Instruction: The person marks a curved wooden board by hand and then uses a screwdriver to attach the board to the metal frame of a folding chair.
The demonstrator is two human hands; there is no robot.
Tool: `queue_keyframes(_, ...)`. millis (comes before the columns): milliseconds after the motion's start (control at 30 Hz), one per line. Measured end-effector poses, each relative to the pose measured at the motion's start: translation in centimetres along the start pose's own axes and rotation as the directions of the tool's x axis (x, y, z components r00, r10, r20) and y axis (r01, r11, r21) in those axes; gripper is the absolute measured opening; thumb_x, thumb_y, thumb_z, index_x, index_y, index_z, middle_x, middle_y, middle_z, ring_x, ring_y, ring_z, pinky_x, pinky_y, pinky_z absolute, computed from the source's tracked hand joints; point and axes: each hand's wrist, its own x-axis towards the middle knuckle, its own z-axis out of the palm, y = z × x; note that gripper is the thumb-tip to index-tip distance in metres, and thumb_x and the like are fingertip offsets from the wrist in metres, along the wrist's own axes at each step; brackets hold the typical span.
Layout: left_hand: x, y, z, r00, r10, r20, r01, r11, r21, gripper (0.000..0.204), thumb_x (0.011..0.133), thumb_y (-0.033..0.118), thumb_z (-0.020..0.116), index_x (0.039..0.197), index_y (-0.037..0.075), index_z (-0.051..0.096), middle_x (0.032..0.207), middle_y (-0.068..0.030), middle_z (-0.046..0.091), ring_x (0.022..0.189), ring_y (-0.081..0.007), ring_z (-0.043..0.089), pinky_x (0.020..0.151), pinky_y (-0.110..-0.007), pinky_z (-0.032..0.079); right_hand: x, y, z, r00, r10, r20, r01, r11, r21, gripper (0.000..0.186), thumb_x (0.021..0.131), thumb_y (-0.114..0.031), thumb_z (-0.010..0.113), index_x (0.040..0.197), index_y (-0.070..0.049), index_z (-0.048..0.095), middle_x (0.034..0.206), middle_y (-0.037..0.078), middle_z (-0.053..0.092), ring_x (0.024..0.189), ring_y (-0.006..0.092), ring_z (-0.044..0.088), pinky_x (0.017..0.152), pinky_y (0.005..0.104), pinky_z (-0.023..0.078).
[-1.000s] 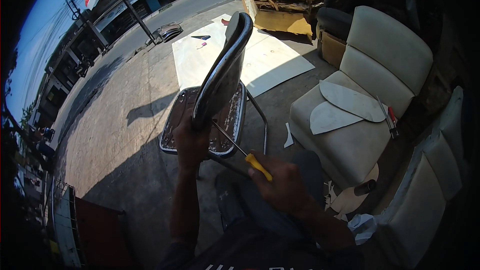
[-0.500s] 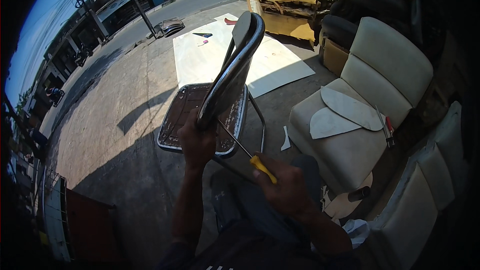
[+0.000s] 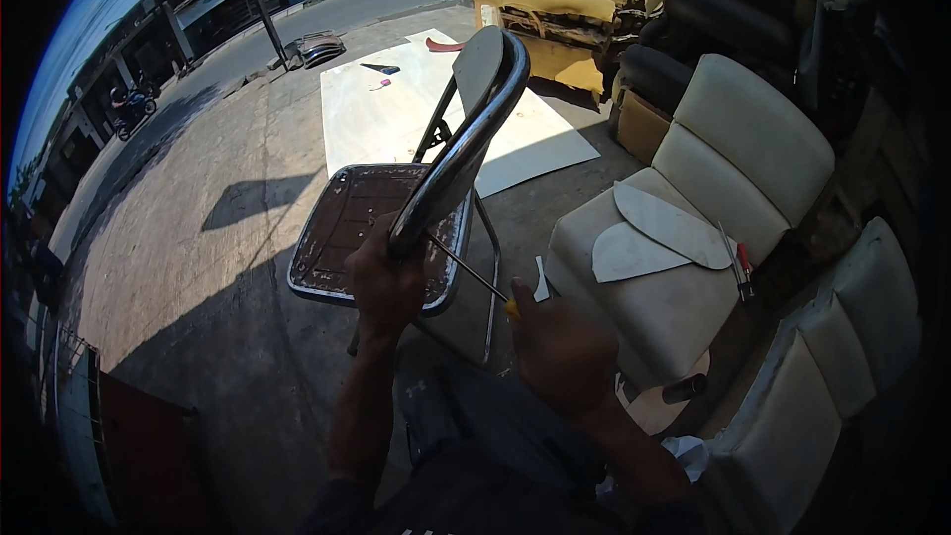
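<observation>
A folding chair with a chromed tube frame [image 3: 507, 99] stands before me, its bare brown seat [image 3: 362, 223] worn and scratched along the rim. My left hand [image 3: 384, 272] is closed round the lower part of the backrest tube. In my right hand [image 3: 563, 347] is a screwdriver [image 3: 472, 270], its yellow handle mostly hidden by the fist. The shaft slants up and left to the lower edge of the backrest beside my left hand. Its tip is hidden behind the tube, so I cannot tell what it touches.
Beyond the chair a white sheet [image 3: 371, 124] lies on the concrete, with scissors [image 3: 381, 68] on it. At right, a cream padded seat [image 3: 644, 228] bears cut pieces [image 3: 674, 223] and a red-handled tool [image 3: 743, 258]. A stripped yellow sofa [image 3: 565, 35] stands behind.
My right hand has turned on the screwdriver and now covers most of its handle. The view has shifted slightly. My left hand keeps its hold on the chair.
</observation>
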Motion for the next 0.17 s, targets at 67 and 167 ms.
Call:
queue_keyframes(67, 0.1, -0.4, -0.1, 1.0, 0.009, -0.004, -0.009, 1.0, -0.002, 0.021, 0.088, 0.008, 0.073, 0.109, 0.006, 0.071, 0.08, -0.0163, 0.072, 0.073, -0.0252, 0.073, 0.067, -0.035, 0.053, 0.1, -0.8, 0.1, 0.981, -0.13, -0.146, 0.088, 0.961, -0.263, 0.045, 0.091, -0.017, 0.073, 0.135, -0.014, 0.068, 0.082, 0.004, 0.063, 0.065, 0.0226, 0.065, 0.057, 0.0309, 0.051)
queue_keyframes(167, 0.0, -0.3, -0.1, 0.999, 0.04, -0.003, -0.04, 0.999, -0.025, 0.022, 0.088, 0.009, 0.072, 0.11, 0.006, 0.07, 0.081, -0.0173, 0.072, 0.074, -0.0254, 0.074, 0.068, -0.035, 0.054, -1.0, -2.2, 0.0, 0.991, -0.107, -0.078, 0.079, 0.952, -0.297, 0.051, 0.089, -0.018, 0.076, 0.139, -0.017, 0.065, 0.09, 0.004, 0.067, 0.071, 0.0242, 0.068, 0.056, 0.0346, 0.053)
